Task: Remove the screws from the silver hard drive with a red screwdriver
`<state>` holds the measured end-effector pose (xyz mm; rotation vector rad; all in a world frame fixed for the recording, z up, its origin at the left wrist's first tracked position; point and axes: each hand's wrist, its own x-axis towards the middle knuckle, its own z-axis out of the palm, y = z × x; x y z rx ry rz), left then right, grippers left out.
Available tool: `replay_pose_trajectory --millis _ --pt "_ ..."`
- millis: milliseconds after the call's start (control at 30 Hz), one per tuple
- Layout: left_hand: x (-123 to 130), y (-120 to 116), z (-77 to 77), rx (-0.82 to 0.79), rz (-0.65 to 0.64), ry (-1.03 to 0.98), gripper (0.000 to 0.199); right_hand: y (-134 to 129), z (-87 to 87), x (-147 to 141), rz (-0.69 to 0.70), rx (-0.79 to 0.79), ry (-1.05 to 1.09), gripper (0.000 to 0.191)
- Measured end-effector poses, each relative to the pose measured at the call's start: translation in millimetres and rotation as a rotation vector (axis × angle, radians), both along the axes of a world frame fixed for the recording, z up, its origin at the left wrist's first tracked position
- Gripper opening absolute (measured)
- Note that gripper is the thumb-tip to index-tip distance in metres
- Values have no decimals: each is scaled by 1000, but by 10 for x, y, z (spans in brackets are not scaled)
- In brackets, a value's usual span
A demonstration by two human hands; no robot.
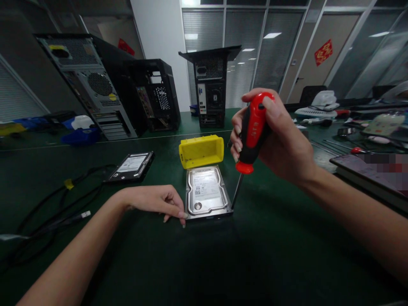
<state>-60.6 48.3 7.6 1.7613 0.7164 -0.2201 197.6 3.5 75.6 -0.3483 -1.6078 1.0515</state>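
Observation:
A silver hard drive (208, 191) with a white label lies flat on the green table in front of me. My left hand (159, 202) pinches its near left corner between thumb and fingers. In my right hand (277, 136) is a screwdriver (255, 127) with a red and black handle, gripped from above. Its thin shaft slants down so that the tip meets the drive's near right corner; any screw there is too small to make out. Just behind the drive stands a yellow plastic bin (202, 153), tipped so its opening faces me.
To the left lie a second hard drive (132, 165) and black cables (60, 199) with a USB plug. Computer cases (212, 85) stand along the back. At right are several long thin rods (331, 146), a dark flat box (369, 170) and assorted clutter.

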Motion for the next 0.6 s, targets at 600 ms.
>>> replay_pose_trajectory --millis 600 --pt "48 4 -56 19 58 63 28 61 -7 29 -86 -42 -53 22"
